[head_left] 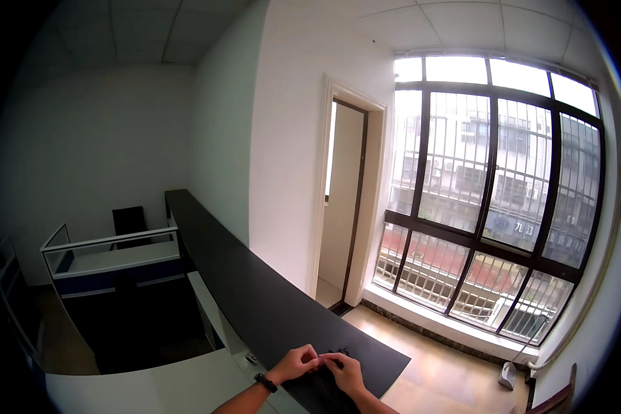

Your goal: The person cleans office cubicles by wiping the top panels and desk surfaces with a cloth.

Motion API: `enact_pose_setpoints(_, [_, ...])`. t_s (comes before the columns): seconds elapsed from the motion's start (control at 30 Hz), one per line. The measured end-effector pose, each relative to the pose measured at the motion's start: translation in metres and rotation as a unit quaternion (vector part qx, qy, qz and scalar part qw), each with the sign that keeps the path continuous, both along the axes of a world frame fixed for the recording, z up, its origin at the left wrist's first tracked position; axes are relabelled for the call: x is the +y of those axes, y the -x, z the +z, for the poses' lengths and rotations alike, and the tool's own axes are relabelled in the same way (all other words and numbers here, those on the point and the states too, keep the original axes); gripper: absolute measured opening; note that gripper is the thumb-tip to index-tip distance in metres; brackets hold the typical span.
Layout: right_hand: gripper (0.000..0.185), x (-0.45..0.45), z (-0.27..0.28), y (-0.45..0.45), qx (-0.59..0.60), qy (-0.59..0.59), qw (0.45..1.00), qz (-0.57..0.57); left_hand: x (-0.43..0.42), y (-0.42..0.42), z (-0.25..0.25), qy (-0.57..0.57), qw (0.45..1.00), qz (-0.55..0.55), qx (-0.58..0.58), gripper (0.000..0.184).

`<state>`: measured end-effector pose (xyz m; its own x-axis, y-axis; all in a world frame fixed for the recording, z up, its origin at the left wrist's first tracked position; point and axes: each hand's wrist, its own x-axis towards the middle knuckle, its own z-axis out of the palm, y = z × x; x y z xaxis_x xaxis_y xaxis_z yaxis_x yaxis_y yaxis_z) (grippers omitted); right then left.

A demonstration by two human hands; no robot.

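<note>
A rectangular, dark-framed glass window stands beyond a long, smooth, matte black countertop. On its near end, a rumpled black item lies beneath 2 curled hands, left hand and right hand, fingertips pinched closed, contents impossible to tell.

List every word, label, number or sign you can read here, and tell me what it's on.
"九": on the blue sign outside the window; the character after it is too blurred to be sure of.
More pale characters farther right, through the next pane: too blurred to read.
Near the left hand and right hand, on the dark counter or wristband: no readable text.
</note>
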<state>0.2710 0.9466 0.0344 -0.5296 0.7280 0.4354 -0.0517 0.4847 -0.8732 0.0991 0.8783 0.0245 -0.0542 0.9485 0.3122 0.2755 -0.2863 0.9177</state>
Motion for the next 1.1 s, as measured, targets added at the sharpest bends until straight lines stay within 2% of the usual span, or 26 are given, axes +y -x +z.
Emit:
enact_pose_setpoints(0.37, [0.015, -0.005, 0.004, 0.000, 0.039, 0.073, 0.996, 0.029, -0.003, -0.008, 0.011, 0.020, 0.999, -0.025, -0.010, 0.015])
enact_pose_setpoints(0.5, [0.019, -0.009, 0.007, 0.000, 0.020, -0.050, 0.998, -0.027, -0.002, -0.011, 0.014, 0.003, 0.999, 0.003, 0.035, 0.014])
enact_pose_setpoints(0.6, [0.026, -0.011, 0.010, -0.003, 0.005, -0.085, 0.992, -0.090, -0.006, -0.016, 0.024, 0.041, 0.998, -0.008, -0.037, 0.018])
enact_pose_setpoints(0.67, [0.027, -0.008, 0.012, 0.000, -0.005, -0.090, 0.989, -0.115, -0.006, -0.016, 0.025, 0.019, 0.998, -0.004, -0.067, 0.024])
enact_pose_setpoints(0.73, [0.030, -0.015, 0.014, -0.003, -0.107, -0.180, 0.964, -0.166, -0.007, -0.013, 0.024, 0.019, 0.996, -0.003, -0.086, 0.026])
enact_pose_setpoints(0.83, [0.036, -0.015, 0.005, 0.000, -0.166, -0.233, 0.950, -0.125, -0.002, -0.006, 0.013, 0.004, 0.993, 0.001, -0.117, 0.030])
enact_pose_setpoints(0.87, [0.049, -0.015, 0.004, -0.003, -0.214, -0.227, 0.946, -0.090, 0.001, -0.005, 0.011, 0.001, 0.991, 0.003, -0.132, 0.032])
enact_pose_setpoints(0.9, [0.049, -0.018, 0.005, -0.007, -0.214, -0.228, 0.945, -0.091, 0.000, -0.006, 0.014, -0.001, 0.991, 0.002, -0.132, 0.032])
enact_pose_setpoints(0.97, [0.065, -0.025, 0.010, -0.018, -0.275, -0.289, 0.914, -0.069, -0.005, -0.011, 0.020, -0.006, 0.987, 0.013, -0.160, 0.029])
enact_pose_setpoints(1.0, [0.077, -0.029, 0.016, -0.026, -0.312, -0.272, 0.910, -0.039, -0.007, -0.013, 0.022, -0.005, 0.987, 0.010, -0.161, 0.029])
enact_pose_setpoints(1.1, [0.080, -0.045, 0.027, -0.052, -0.343, -0.312, 0.885, -0.037, -0.008, -0.012, 0.022, 0.005, 0.984, 0.007, -0.179, 0.026])
